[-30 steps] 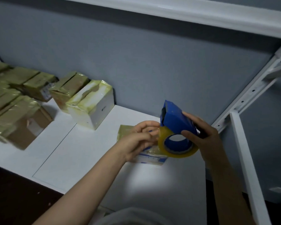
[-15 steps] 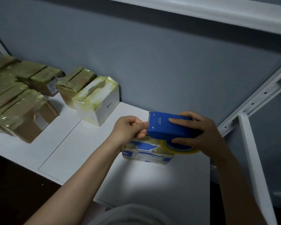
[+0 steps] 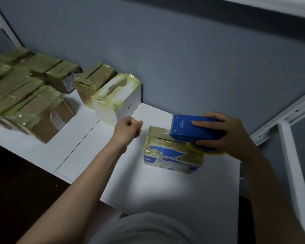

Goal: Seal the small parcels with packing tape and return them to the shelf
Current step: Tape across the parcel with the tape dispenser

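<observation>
Left hand: the left hand [image 3: 128, 128] hangs over the shelf [image 3: 148, 191], a little to the left of the parcel.
Left fingers: the fingers [image 3: 139, 123] are curled in a loose fist, with the thumb tip pressed on the first finger. Nothing shows between them.
Right hand: the right hand [image 3: 227, 134] grips the blue tape dispenser [image 3: 192, 129].
Right fingers: these fingers [image 3: 201, 123] lie curled over the top of the dispenser and the thumb is tucked under it, by the yellow tape roll [image 3: 207, 150].
Dispenser: it lies flat, its toothed end pointing left, and it rests on the back right part of the parcel.
Parcel: the blue and white parcel [image 3: 169, 155], wrapped in tape, sits on the white shelf near the wall.
Other boxes: a taped white box [image 3: 118, 101] and brown boxes [image 3: 33, 106] sit further left on the same shelf.
What changed: half a second ago the left hand touched the toothed end of the dispenser. Now it has pulled away to the left. The right hand keeps its grip, and the dispenser has stayed on the parcel.
</observation>
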